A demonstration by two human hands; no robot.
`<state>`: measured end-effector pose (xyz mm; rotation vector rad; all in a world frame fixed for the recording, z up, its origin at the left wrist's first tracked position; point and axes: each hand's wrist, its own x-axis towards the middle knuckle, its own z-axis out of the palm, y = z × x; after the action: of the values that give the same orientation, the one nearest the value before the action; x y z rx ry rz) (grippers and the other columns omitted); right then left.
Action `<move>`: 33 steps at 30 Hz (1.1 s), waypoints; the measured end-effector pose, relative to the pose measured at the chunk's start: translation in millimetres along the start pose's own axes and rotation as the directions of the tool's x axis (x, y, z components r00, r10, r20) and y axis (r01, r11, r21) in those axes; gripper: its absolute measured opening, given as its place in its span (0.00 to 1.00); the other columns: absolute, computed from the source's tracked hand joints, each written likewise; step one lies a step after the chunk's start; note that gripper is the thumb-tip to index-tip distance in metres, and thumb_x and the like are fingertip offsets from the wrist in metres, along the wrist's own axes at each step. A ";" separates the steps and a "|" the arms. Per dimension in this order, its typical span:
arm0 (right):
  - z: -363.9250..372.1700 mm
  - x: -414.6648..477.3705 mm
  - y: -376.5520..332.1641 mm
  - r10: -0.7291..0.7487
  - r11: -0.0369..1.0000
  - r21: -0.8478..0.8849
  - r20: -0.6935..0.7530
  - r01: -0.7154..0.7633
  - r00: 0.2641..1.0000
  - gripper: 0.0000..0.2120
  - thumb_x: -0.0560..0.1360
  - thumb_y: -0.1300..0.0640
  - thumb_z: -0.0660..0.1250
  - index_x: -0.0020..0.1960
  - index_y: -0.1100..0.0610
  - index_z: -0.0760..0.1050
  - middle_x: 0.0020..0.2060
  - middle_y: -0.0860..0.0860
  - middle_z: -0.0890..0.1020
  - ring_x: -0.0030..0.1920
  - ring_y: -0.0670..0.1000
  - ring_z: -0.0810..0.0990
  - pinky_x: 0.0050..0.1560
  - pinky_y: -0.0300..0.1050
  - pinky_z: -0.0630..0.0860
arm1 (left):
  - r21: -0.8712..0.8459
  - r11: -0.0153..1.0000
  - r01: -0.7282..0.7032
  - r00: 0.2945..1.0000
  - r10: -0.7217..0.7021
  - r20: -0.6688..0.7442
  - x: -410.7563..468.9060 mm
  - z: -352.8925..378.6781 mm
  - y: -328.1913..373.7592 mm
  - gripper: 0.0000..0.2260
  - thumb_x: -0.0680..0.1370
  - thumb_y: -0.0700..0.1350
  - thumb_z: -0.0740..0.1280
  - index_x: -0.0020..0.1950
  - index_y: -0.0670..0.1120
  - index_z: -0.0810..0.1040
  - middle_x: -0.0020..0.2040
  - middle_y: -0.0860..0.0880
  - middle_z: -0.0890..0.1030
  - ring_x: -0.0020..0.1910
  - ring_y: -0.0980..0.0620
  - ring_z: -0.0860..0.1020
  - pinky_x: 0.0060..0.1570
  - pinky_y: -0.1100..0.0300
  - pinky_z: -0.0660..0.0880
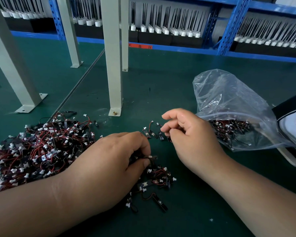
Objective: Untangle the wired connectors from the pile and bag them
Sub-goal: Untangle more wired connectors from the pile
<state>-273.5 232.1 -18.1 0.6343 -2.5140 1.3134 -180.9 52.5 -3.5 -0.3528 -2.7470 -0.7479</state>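
While left hand [109, 161] pinches connectors [152, 157], pile [32, 151] beside, bag [229, 103] right, posts [113, 65] beyond.

Red label [140, 46] on shelf beam [186, 49] reads "不良区".

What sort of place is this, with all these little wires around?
Probably an electronics assembly or packing workshop: a pile of wired connectors lies on a green work mat, a zip bag holds more, and blue shelving behind carries rows of black antenna-like parts.

Bare green mat [169, 93] lies open between pile [32, 151] and bag [229, 108] (steel posts [114, 65] behind).
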 end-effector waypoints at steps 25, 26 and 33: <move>-2.7 -9.5 -11.9 -0.507 0.849 -0.094 0.129 0.519 0.852 0.03 0.70 0.61 0.73 0.39 0.56 0.79 0.35 0.45 0.79 0.39 0.50 0.77 0.44 0.52 0.73 | -0.121 0.990 0.071 0.995 -0.079 -0.062 4.3 2.0 -4.4 0.06 0.71 0.54 0.67 0.46 0.59 0.71 0.41 0.63 0.79 0.36 0.58 0.77 0.37 0.70 0.70; -3.0 -9.5 -11.3 -0.507 0.853 -0.082 0.105 0.515 0.856 0.03 0.70 0.62 0.73 0.40 0.57 0.79 0.34 0.45 0.79 0.39 0.50 0.76 0.43 0.52 0.73 | -0.121 0.990 0.078 0.995 -0.086 -0.060 4.5 2.3 -4.3 0.07 0.71 0.53 0.67 0.47 0.60 0.71 0.42 0.65 0.79 0.38 0.59 0.77 0.39 0.70 0.70; -6.4 -7.9 -8.6 -0.393 0.917 0.037 -0.079 0.397 0.916 0.04 0.74 0.63 0.68 0.41 0.58 0.77 0.34 0.47 0.78 0.37 0.50 0.77 0.39 0.48 0.73 | -0.139 0.984 0.110 0.992 -0.117 -0.039 4.2 3.3 -4.6 0.08 0.72 0.51 0.69 0.48 0.61 0.72 0.44 0.69 0.79 0.42 0.63 0.78 0.46 0.71 0.70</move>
<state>-262.4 235.1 -11.4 1.0253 -2.1488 1.2252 -186.8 51.1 -7.0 -0.2046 -2.6973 -0.9642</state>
